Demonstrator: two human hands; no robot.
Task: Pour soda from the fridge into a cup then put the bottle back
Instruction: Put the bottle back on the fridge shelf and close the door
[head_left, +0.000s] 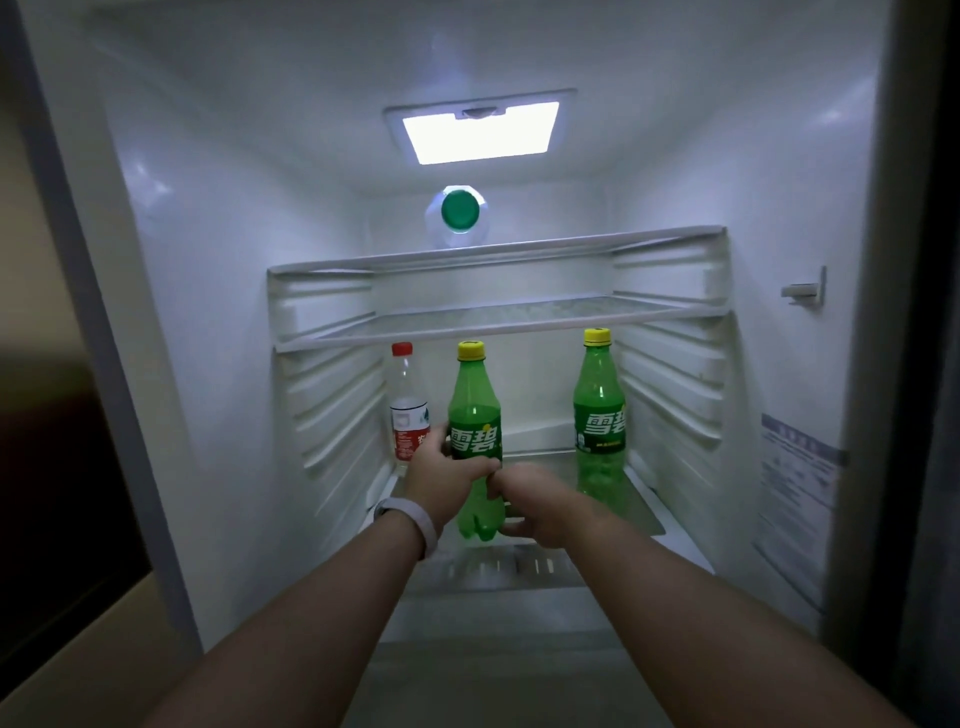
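Reaching into the open fridge (208, 312), I had both hands on the soda bottle (475, 405), which stood upright near the front edge of the lower shelf (644, 514), left of its middle, yellow cap on. My left hand (444, 478) wrapped the label band, where the straight body gives a firm hold. My right hand (537, 501) curled round the narrower lower part, steadying the base against tipping. A second green bottle (599, 410) stood toward the shelf's right edge, a red-capped water bottle (408, 410) near its left rear corner. No cup showed, so I could not tell whether the bottle was coming out or going back.
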